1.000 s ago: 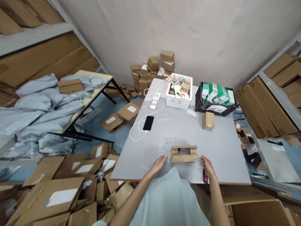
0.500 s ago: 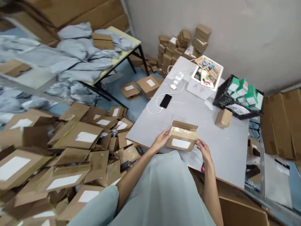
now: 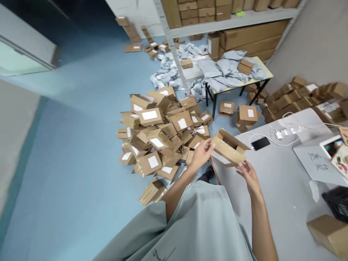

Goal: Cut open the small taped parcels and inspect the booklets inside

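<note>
A small cardboard box (image 3: 227, 152) with a white label and shiny tape is tilted above the left edge of the table. Its top flaps stand apart, and part of the inside shows. My left hand (image 3: 201, 154) grips its left end, thumb on the near side. At the lower right corner, my right hand (image 3: 248, 174) has its fingertips against the cardboard. A black phone (image 3: 260, 144) on a white cable lies just beyond the box on the table.
Many opened cardboard boxes (image 3: 152, 161) are heaped on the blue floor (image 3: 89, 156) left of the grey table (image 3: 274, 203). Behind stands a small table (image 3: 262, 69) with grey mailing bags (image 3: 227, 69). A white bin (image 3: 315, 159) and a closed box (image 3: 330, 233) sit at right.
My view has swung left toward the heap and floor. Both hands have carried the box left to the table's edge, and it has turned so its opening shows more.
</note>
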Demonstrator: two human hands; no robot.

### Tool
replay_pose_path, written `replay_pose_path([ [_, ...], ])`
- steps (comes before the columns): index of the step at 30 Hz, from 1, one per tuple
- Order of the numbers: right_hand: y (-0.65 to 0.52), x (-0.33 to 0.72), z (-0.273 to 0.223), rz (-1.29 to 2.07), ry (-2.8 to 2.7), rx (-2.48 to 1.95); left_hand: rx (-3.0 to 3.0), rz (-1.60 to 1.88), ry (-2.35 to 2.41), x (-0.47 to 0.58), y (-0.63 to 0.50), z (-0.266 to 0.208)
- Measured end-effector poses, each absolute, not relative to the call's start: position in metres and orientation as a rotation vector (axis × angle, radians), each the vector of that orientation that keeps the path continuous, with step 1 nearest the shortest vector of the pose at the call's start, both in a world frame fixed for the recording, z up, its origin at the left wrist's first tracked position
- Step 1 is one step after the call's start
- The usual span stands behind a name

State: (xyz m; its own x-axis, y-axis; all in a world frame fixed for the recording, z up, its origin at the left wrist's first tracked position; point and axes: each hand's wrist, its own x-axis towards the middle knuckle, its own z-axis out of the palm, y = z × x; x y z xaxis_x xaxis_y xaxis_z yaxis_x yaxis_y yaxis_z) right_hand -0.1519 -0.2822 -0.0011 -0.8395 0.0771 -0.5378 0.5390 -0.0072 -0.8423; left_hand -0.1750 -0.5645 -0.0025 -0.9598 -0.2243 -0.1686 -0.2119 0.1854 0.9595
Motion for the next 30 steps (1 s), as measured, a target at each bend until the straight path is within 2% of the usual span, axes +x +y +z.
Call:
replay_pose_path([
  [9, -0.544, -0.256, 0.036, -2.031, 1.726, -0.205, 0.768, -1.196, -2.025, -0.156, -0.765, 0.095],
  [12, -0.598, -0.258, 0.044, -1.962, 1.684, -0.366, 0.963, -0.843, -1.767, -0.130, -0.820, 0.109],
  [14, -0.603, -0.251, 0.037, -1.915, 1.660, -0.419, 1.054, -0.794, -1.674, -0.112, -0.836, 0.102],
  [18, -0.556, -0.228, -0.005, -1.833, 1.651, -0.319, 1.135, -0.990, -1.769, -0.102, -0.817, 0.051],
  [24, -0.448, -0.186, -0.062, -1.801, 1.735, 0.170, 1.025, -1.681, -2.191, -0.141, -0.694, -0.043],
  [27, -0.402, -0.160, -0.072, -1.858, 1.784, 0.388, 0.737, -2.045, -2.452, -0.155, -0.613, -0.071],
  [30, -0.358, -0.131, -0.076, -1.862, 1.829, 0.589, 0.281, -2.243, -2.671, -0.159, -0.543, -0.084],
])
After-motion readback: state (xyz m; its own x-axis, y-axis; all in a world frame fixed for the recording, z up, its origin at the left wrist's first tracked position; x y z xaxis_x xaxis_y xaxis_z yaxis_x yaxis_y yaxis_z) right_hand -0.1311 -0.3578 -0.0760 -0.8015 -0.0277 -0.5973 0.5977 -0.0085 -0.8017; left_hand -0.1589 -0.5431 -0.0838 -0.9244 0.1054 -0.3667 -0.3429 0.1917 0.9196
